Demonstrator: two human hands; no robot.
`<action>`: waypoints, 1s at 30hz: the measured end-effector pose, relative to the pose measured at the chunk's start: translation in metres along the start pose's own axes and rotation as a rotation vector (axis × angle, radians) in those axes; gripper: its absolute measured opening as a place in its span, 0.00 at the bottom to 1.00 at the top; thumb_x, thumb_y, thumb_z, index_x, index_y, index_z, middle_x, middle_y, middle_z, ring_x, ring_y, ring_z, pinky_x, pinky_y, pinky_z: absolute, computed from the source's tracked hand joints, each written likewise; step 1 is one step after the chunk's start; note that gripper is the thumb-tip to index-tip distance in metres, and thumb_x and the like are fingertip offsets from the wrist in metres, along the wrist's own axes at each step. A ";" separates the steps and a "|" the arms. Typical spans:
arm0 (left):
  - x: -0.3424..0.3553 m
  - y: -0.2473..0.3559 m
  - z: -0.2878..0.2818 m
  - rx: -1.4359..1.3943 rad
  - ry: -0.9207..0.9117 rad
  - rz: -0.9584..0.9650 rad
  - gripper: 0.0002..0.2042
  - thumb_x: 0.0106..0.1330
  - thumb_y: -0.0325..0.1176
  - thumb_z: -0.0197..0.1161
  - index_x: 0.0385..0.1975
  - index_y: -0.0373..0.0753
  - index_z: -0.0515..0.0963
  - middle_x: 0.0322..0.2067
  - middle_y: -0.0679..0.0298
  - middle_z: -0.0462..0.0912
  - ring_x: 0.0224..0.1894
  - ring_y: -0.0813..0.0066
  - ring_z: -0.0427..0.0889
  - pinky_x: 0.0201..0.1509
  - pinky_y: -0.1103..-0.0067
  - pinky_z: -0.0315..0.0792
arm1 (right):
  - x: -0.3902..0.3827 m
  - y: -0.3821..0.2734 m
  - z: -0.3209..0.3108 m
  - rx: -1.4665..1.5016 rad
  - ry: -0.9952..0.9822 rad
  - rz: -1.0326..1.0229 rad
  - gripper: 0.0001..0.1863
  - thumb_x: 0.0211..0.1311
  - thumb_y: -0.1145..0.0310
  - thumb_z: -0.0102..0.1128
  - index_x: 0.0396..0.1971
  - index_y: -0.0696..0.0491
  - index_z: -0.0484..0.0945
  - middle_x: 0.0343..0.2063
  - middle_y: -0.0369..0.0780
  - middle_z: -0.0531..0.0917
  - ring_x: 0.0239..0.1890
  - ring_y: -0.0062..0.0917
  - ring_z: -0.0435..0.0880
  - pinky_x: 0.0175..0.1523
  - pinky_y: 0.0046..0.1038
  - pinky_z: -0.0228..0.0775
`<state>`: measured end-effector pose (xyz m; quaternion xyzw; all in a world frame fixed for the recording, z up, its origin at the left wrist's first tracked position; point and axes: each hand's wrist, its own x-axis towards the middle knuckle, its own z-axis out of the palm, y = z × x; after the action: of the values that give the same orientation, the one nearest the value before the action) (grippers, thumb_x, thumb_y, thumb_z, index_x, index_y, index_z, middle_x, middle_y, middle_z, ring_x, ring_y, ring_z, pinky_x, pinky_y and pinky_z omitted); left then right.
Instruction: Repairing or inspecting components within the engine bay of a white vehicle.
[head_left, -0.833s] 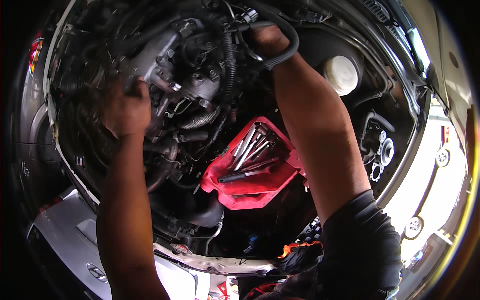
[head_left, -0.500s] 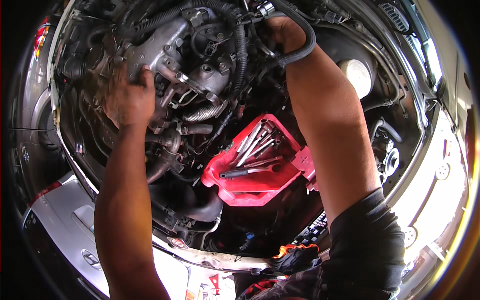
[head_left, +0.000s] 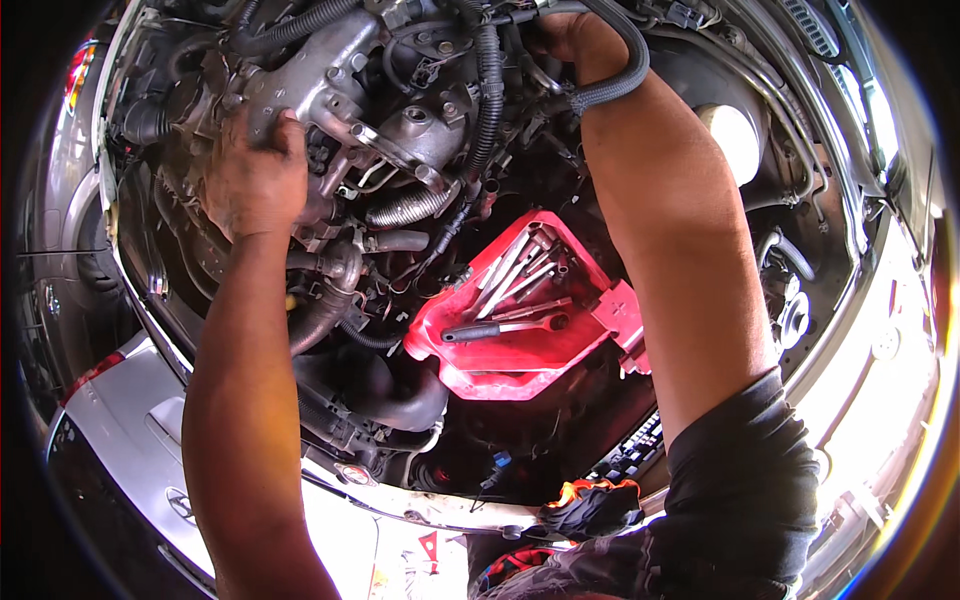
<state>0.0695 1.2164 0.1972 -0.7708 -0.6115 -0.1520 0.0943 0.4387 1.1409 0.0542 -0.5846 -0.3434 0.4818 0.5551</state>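
My left hand (head_left: 256,182) lies against the grey metal engine casting (head_left: 300,85), thumb raised apart from the fingers and nothing visible in its grasp. Its fingertips blend into the dark parts beside the casting. My right hand (head_left: 562,36) reaches deep at the back of the engine bay, behind a thick braided hose (head_left: 612,92) that curves over the wrist. Its fingers are mostly hidden, so what they touch cannot be seen. Between my forearms sits a red plastic tray (head_left: 500,385) holding a ratchet (head_left: 500,328) with a dark handle and several wrenches (head_left: 512,275).
Ribbed wiring conduit (head_left: 486,100) runs down beside the casting. A round pale cap (head_left: 730,145) lies right of my right forearm. The front edge of the bay carries a radiator cap (head_left: 354,474) and dark cloth with orange trim (head_left: 590,505). A silver car (head_left: 150,430) stands at left.
The view has shifted a little, so the tray appears slightly higher and farther right. Both hands stay at about the same engine parts.
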 end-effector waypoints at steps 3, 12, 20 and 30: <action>-0.001 0.001 -0.001 0.018 -0.006 -0.025 0.30 0.64 0.58 0.55 0.58 0.42 0.75 0.56 0.50 0.78 0.57 0.49 0.77 0.59 0.62 0.71 | 0.010 -0.010 0.000 -0.018 -0.004 0.017 0.18 0.70 0.58 0.51 0.53 0.51 0.79 0.50 0.44 0.83 0.53 0.33 0.82 0.59 0.33 0.73; -0.001 -0.003 0.005 -0.039 0.135 0.085 0.28 0.63 0.56 0.56 0.55 0.41 0.77 0.52 0.52 0.80 0.53 0.50 0.78 0.56 0.62 0.73 | 0.040 -0.029 0.003 -0.084 -0.031 0.073 0.18 0.71 0.59 0.52 0.54 0.51 0.78 0.51 0.43 0.83 0.53 0.32 0.81 0.59 0.32 0.73; -0.002 -0.004 0.007 0.048 0.007 0.001 0.29 0.63 0.57 0.53 0.57 0.44 0.75 0.56 0.56 0.78 0.57 0.54 0.76 0.58 0.62 0.71 | 0.063 -0.040 0.038 -0.119 -0.077 0.145 0.18 0.71 0.60 0.52 0.54 0.51 0.78 0.51 0.43 0.82 0.53 0.31 0.81 0.59 0.32 0.73; 0.000 -0.007 -0.003 0.049 -0.077 -0.108 0.30 0.61 0.60 0.51 0.59 0.49 0.73 0.57 0.60 0.76 0.60 0.57 0.74 0.61 0.60 0.67 | -0.012 -0.031 0.020 -0.247 0.081 0.176 0.18 0.68 0.63 0.55 0.54 0.52 0.77 0.50 0.42 0.82 0.51 0.34 0.81 0.56 0.38 0.74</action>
<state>0.0625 1.2168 0.1991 -0.7393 -0.6589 -0.1123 0.0812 0.4202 1.1404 0.0884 -0.6952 -0.3248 0.4589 0.4479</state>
